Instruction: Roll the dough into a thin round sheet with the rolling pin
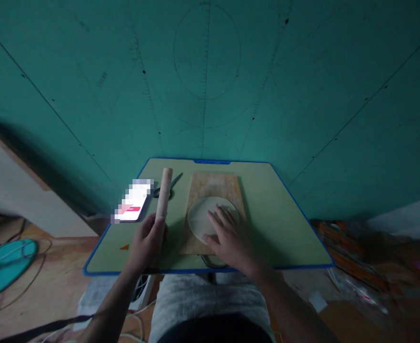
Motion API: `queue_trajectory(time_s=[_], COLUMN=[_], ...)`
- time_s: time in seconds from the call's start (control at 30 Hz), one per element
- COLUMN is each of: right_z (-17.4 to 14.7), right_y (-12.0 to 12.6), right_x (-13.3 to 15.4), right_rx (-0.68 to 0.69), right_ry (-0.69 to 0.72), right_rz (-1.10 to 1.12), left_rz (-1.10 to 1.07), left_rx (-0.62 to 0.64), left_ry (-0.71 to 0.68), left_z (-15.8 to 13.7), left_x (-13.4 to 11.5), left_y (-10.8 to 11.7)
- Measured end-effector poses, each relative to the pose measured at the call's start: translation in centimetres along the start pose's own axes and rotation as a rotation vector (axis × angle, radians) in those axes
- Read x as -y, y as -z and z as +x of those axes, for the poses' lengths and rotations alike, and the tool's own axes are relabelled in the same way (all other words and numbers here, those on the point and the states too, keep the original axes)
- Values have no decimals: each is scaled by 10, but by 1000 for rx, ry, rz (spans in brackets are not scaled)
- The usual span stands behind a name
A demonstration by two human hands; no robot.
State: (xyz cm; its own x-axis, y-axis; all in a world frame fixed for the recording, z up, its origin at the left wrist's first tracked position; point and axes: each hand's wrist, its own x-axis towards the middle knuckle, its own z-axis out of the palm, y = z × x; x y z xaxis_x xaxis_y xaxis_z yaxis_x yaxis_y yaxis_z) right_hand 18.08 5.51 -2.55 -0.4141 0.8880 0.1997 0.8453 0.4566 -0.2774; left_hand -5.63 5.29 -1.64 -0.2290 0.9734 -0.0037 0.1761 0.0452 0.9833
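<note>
My left hand (148, 240) is wrapped round the lower part of a wooden rolling pin (164, 195), which points away from me over the table. My right hand (227, 236) lies with fingers spread on a pale, flat round of dough (200, 216). Beneath the dough is a wooden cutting board (215, 183), dusted whitish near its far end. Dark-handled scissors (175, 180) lie partly hidden behind the rolling pin.
A lit phone (133, 202) lies at the left side of the blue-edged table (274, 209). A small orange piece (125, 247) is near my left wrist. The green wall (206, 119) rises just behind the table. Cables run over the floor at left.
</note>
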Motion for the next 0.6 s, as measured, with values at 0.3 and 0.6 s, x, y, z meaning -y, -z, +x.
queue_trajectory(time_s=[0.3,0.6], right_z=[17,-41], right_y=[-15,13], right_x=[20,-36], right_rx=[-3,-298], right_ry=[-21,-131], right_rz=[-12,344], left_rz=[31,585], left_rx=[-7,302], left_ry=[-20,-395], left_z=[-1,-16], left_x=[-1,-10], left_y=[0,8])
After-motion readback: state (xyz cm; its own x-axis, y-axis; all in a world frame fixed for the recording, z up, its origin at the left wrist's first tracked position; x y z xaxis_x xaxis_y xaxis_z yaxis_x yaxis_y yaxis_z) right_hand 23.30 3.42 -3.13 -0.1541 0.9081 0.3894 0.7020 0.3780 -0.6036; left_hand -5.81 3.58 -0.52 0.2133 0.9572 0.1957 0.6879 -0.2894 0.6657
